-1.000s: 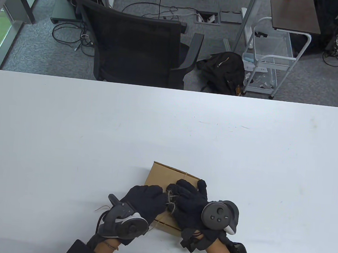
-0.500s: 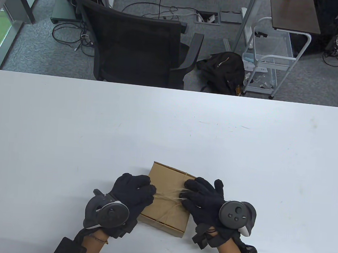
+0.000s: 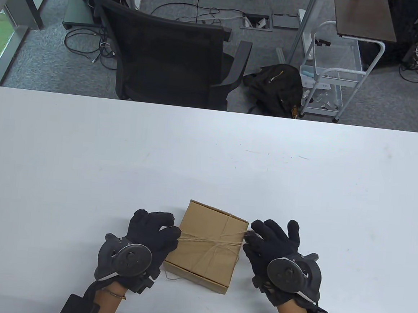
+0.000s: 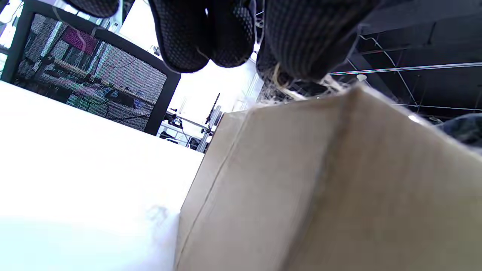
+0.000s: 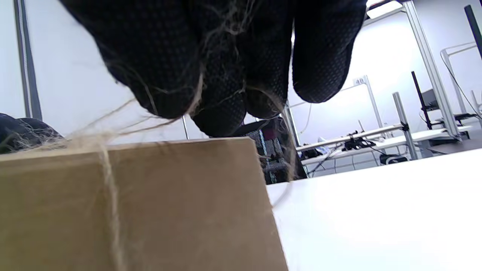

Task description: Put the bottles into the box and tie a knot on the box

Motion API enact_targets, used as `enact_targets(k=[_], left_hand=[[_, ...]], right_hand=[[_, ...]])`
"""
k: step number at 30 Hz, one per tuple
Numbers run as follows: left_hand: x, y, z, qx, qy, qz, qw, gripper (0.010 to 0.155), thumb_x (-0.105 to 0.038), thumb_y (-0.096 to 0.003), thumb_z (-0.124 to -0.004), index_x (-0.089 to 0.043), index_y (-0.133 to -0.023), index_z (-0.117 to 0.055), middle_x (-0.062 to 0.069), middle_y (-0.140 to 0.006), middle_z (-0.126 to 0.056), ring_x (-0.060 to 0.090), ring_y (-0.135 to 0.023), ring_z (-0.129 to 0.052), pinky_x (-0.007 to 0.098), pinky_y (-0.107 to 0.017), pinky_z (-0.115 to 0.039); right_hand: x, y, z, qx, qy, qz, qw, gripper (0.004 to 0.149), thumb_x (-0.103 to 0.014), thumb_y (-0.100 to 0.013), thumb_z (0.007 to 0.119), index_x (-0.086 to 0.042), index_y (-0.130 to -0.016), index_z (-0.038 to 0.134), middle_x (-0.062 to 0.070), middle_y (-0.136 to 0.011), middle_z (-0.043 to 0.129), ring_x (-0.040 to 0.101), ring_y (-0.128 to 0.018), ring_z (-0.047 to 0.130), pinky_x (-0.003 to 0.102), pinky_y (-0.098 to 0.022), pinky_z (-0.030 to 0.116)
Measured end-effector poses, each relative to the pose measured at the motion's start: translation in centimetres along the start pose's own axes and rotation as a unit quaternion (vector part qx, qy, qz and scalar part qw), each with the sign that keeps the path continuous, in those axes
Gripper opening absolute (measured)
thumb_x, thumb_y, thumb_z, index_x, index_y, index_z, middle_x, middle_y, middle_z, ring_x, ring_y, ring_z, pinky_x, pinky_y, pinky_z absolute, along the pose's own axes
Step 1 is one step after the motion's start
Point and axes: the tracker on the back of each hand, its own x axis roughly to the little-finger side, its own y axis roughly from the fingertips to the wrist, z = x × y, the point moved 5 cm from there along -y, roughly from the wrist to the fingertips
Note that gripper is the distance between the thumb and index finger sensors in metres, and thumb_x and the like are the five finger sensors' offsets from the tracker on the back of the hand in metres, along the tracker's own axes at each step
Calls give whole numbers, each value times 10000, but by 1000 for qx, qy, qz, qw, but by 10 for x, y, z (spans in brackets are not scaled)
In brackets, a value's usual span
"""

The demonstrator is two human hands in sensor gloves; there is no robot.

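A closed brown cardboard box (image 3: 205,250) sits near the table's front edge, with jute twine (image 3: 211,241) wrapped around it and crossing on the lid. My left hand (image 3: 154,231) pinches one twine end at the box's left side, and my right hand (image 3: 265,238) pinches the other end at the right side. The twine runs taut across the lid between them. In the left wrist view the fingers (image 4: 301,41) hold frayed twine above the box (image 4: 331,180). Seen from the right wrist, fingertips (image 5: 211,90) pinch twine above the box (image 5: 143,203). No bottles show.
The white table (image 3: 85,161) stretches wide around the box. A loose twine tail (image 3: 171,277) lies by the box's front left corner. Beyond the far edge stand a black office chair (image 3: 166,52), a backpack (image 3: 272,85) and a white cart (image 3: 328,68).
Both hands moved apart from the middle of the lid to the box's left and right sides, pulling the bunched twine out into a taut line across the top.
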Motion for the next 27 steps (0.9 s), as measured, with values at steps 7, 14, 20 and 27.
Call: enact_targets(k=[7,14,20,27], left_hand=[[12,1,-4,13,-2,15,1000,444,-381,-464,-893,-242,-885,-903,127,-1099,-756,432,-989,-797,807,-690,-511],[27,2,-8,22,-16,39,999,444,-381,-461,-894,-235,-879,-907,130,-1096,-762,435,-985,-802,809,-687,-509],[33,2,-11,26,-23,48,998,444,-377,-465,-895,-230,-884,-904,134,-1096,-762,437,-983,-805,810,-687,-507],[33,2,-13,37,-34,50,997,445,-377,-463,-899,-228,-882,-910,135,-1094,-767,440,-983,-806,812,-686,-504]], right_hand=[[16,-2,18,-80,57,46,994,392,-314,-396,943,-109,-714,1042,196,-991,835,514,-885,727,789,-643,328],[33,-1,34,-127,21,73,989,391,-300,-395,945,-104,-718,1044,218,-1077,704,554,-965,537,785,-639,221],[39,-1,35,-130,11,80,988,390,-293,-388,940,-105,-712,1049,218,-1097,663,551,-982,472,771,-638,183],[45,0,41,-141,5,83,987,391,-294,-386,938,-106,-710,1050,213,-1098,664,549,-985,465,769,-637,177]])
